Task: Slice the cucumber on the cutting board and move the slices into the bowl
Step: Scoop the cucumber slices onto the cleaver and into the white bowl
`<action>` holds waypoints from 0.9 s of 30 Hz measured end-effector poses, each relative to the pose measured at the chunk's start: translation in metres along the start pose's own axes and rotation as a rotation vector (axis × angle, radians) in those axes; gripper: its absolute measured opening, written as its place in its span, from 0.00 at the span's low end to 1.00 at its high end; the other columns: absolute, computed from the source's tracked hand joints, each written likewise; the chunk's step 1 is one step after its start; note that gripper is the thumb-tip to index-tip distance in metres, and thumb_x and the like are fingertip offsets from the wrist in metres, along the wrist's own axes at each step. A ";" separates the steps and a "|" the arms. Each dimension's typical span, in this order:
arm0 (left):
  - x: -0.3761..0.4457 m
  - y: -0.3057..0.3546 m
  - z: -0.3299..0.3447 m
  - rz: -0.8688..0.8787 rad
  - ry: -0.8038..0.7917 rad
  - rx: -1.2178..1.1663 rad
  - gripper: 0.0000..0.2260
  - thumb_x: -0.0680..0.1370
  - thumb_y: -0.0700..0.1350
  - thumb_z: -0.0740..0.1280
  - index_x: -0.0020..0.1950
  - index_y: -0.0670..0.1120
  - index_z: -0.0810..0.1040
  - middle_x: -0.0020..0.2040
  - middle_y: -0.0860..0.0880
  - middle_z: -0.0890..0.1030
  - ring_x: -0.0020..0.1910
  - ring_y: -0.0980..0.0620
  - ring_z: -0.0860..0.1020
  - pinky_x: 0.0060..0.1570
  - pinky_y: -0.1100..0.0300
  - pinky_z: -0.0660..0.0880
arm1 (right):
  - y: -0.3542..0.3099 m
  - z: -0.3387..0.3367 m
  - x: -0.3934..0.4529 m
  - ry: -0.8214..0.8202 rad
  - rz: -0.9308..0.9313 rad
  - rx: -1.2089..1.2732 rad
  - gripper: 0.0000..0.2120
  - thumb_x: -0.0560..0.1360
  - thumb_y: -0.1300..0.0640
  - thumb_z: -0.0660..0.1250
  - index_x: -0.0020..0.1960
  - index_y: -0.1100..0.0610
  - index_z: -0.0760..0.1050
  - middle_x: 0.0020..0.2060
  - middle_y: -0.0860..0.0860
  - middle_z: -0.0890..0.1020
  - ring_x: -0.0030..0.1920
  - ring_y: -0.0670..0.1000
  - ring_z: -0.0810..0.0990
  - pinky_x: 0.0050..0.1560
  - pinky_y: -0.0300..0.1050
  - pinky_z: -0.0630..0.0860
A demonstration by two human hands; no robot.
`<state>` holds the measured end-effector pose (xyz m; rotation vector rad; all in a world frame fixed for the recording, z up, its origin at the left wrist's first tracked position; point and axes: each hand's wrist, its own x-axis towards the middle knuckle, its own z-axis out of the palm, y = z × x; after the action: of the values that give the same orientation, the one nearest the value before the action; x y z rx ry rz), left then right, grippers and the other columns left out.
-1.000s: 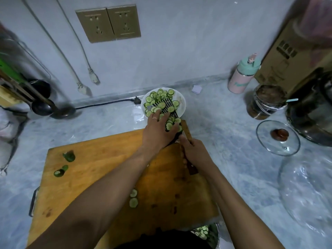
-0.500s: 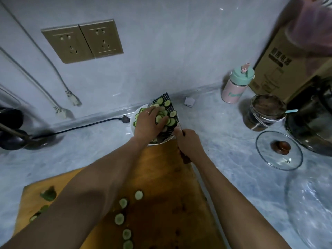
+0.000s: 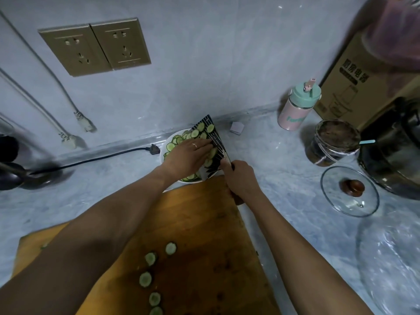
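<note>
1. Grey marbled tabletop [image 3: 91,201] runs up to a pale wall with two brass-coloured sockets [image 3: 94,45]; a wooden cutting board [image 3: 204,223] lies on it, and a white bowl [image 3: 164,153] sits just beyond the board's far edge.
2. By my reading, the transfer step is in hand: the cleaver [image 3: 218,142] is tilted over the bowl with cucumber slices [image 3: 195,133] lying on its striped blade, and more slices already lie in the bowl.
3. Right hand [image 3: 241,178]: its grip is clamped round the cleaver's handle, which is mostly hidden under the fingers.
4. Left hand [image 3: 188,155]: fingers straight and flat, pressing on the slices on the blade, nothing pinched.
5. Next, I judge, the flat hand needs to sweep the slices off the blade and down into the bowl, keeping clear of the edge.
6. Several loose slices [image 3: 151,259] lie near the board's near end; they look left to collect.
</note>
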<state>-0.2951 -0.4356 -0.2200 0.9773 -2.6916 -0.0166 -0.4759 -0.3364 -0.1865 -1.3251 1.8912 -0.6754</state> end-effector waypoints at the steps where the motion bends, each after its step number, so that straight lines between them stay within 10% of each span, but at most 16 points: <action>1: -0.006 -0.004 0.001 0.000 0.000 0.007 0.17 0.81 0.48 0.58 0.61 0.41 0.80 0.62 0.42 0.80 0.58 0.40 0.80 0.58 0.46 0.77 | 0.003 0.000 0.000 0.002 0.007 0.020 0.21 0.83 0.45 0.57 0.34 0.54 0.66 0.29 0.50 0.72 0.29 0.48 0.73 0.28 0.39 0.65; 15: -0.021 -0.002 0.001 0.162 -0.052 0.123 0.18 0.71 0.39 0.75 0.62 0.43 0.81 0.63 0.42 0.80 0.60 0.42 0.79 0.62 0.43 0.74 | 0.012 -0.019 -0.005 -0.008 0.058 0.128 0.21 0.82 0.45 0.58 0.42 0.61 0.75 0.33 0.58 0.80 0.28 0.54 0.79 0.29 0.51 0.80; 19: -0.016 0.011 -0.002 0.197 -0.023 0.090 0.19 0.78 0.45 0.58 0.66 0.44 0.78 0.66 0.43 0.77 0.64 0.44 0.76 0.66 0.46 0.70 | 0.010 -0.023 -0.006 -0.012 0.079 0.171 0.19 0.83 0.47 0.58 0.44 0.60 0.76 0.31 0.56 0.79 0.22 0.49 0.76 0.23 0.40 0.73; 27: -0.011 0.001 -0.003 0.255 0.000 0.161 0.19 0.75 0.47 0.57 0.53 0.43 0.85 0.58 0.45 0.83 0.57 0.43 0.81 0.61 0.45 0.74 | 0.008 -0.033 -0.011 -0.030 0.095 0.189 0.20 0.83 0.47 0.58 0.45 0.62 0.75 0.31 0.56 0.78 0.21 0.47 0.75 0.22 0.40 0.73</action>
<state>-0.2867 -0.4279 -0.2196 0.6671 -2.8310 0.2545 -0.5041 -0.3234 -0.1697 -1.1138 1.8058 -0.7610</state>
